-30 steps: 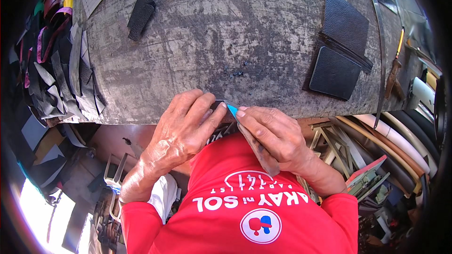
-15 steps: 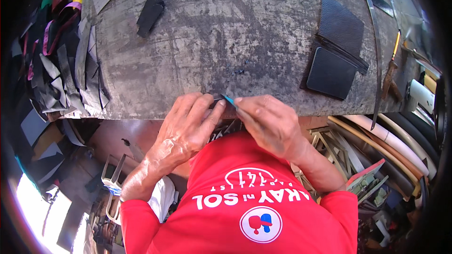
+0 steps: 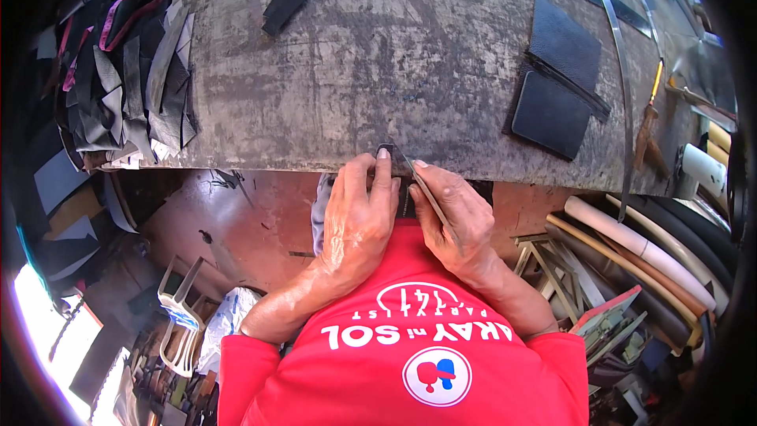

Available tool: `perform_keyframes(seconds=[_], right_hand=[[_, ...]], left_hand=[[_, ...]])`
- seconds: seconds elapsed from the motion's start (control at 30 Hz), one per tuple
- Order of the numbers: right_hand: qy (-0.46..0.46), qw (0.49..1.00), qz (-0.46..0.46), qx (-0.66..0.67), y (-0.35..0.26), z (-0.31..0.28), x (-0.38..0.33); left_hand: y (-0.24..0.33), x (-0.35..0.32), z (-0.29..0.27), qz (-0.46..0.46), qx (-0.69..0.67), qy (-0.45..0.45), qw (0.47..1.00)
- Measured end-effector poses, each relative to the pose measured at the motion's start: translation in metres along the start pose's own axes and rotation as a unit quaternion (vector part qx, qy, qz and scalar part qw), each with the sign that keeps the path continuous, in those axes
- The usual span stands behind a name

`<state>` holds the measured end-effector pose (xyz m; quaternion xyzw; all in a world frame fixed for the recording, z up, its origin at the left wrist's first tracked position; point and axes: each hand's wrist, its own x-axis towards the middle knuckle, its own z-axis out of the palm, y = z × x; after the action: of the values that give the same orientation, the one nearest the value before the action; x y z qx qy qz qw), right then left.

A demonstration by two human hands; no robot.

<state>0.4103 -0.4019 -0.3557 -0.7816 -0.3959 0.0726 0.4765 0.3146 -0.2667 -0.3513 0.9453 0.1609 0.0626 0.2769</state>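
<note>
At the table's near edge, my left hand (image 3: 359,209) presses a small black leather strip (image 3: 385,147) down with its fingertips. Part of what looks like the same dark strip hangs below the edge between my hands, mostly hidden by my fingers. My right hand (image 3: 456,213), closed in a pinch, holds a slim grey knife (image 3: 426,191) with a narrow, pointed end. Its tip reaches over the table edge just right of the strip; I cannot tell whether they touch. A few tiny dark shavings (image 3: 406,97) lie on the worn table (image 3: 315,102) beyond my hands.
Black leather panels (image 3: 553,114) and a long metal ruler (image 3: 613,39) lie at the right, beside a brown-handled tool (image 3: 645,138). Dark scraps (image 3: 134,87) heap up at the left. A black offcut (image 3: 285,4) lies farther back. Rolls of material (image 3: 623,237) stand below right.
The knife has swung from pointing left across the strip to standing more upright, its tip away from me. My left fingers have straightened forward onto the strip. The whole view has shifted slightly.
</note>
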Motion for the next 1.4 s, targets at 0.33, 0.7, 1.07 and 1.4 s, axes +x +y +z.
perform_keyframes(seconds=[0.33, 0.7, 1.07, 1.4], right_hand=[[-0.035, 0.999, -0.013, -0.023, 0.002, 0.001, -0.004], [-0.038, 0.998, -0.034, -0.025, 0.000, 0.000, -0.002], [-0.081, 0.996, -0.017, -0.045, -0.008, -0.007, 0.007], [-0.109, 0.992, -0.018, -0.059, -0.015, -0.009, 0.017]], left_hand=[[0.000, -0.001, 0.001, 0.003, 0.003, -0.001, 1.000], [0.002, 0.001, -0.006, -0.007, -0.017, -0.052, 0.998], [0.002, 0.004, -0.010, -0.007, -0.003, -0.073, 0.997], [0.004, 0.009, -0.018, -0.024, -0.036, -0.112, 0.993]])
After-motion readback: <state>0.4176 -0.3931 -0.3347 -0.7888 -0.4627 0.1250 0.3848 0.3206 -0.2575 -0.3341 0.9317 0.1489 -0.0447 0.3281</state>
